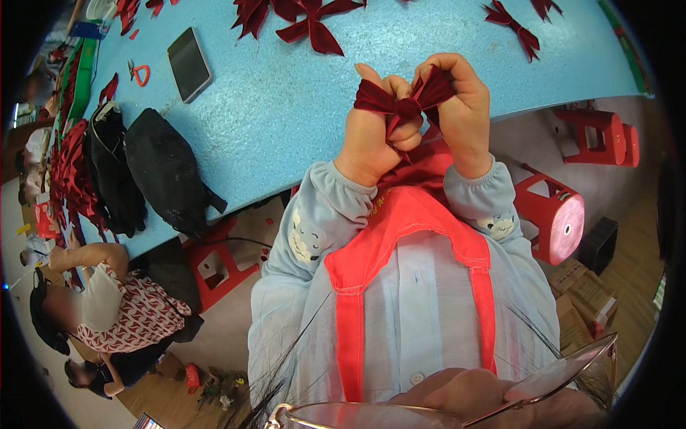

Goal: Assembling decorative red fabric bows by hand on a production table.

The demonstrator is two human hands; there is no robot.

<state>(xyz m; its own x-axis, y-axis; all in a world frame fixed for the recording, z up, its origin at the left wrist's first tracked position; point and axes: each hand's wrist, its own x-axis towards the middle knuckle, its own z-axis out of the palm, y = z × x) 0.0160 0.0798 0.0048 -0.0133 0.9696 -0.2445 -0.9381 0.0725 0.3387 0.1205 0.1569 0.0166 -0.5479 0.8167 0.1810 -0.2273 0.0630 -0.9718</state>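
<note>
The bow [408, 108] is deep burgundy, the apron [400, 222] bright red, the sleeves [336, 200] pale blue with cream prints [307, 234]. The worktop [264, 118] is speckled light blue; scissors [137, 70] at ten o'clock have orange-red handles, a garment [139, 311] at eight o'clock red-and-white patterning.

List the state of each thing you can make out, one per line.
Dark red bow: knotted, held up in both hands
Left hand: closed on the bow's left side
Right hand: pinching its right loop
Phone: lying flat, screen dark
Scissors: lying unheld; blades too small to judge
Red apron: worn
</note>
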